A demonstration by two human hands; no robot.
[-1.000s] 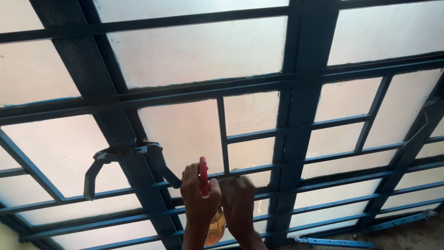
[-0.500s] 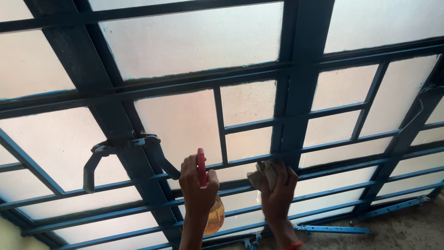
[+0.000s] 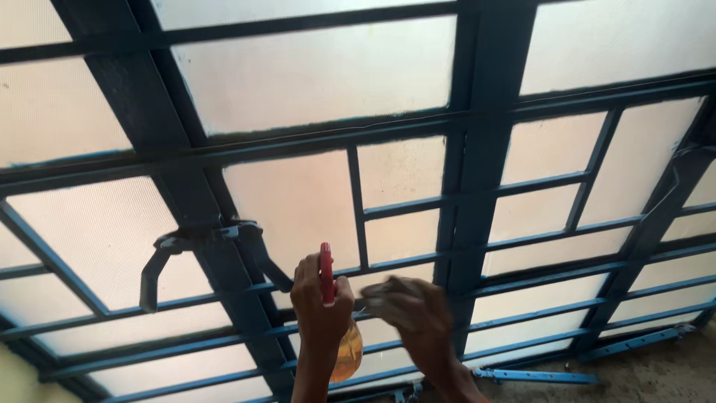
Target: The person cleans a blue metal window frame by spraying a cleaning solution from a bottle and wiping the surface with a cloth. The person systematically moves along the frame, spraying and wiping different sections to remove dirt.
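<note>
My left hand (image 3: 319, 310) gripped a red-topped spray bottle (image 3: 337, 328) of amber liquid. Right hand (image 3: 418, 317), blurred, clutched a cloth (image 3: 388, 289) against the blue-framed window (image 3: 477, 186).

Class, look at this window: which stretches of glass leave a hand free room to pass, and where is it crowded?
Free: the wide frosted pane at top and the pane right of the window handle. Crowded: low centre, where the left hand grips a spray bottle and the right hand presses a cloth among close blue bars.
</note>
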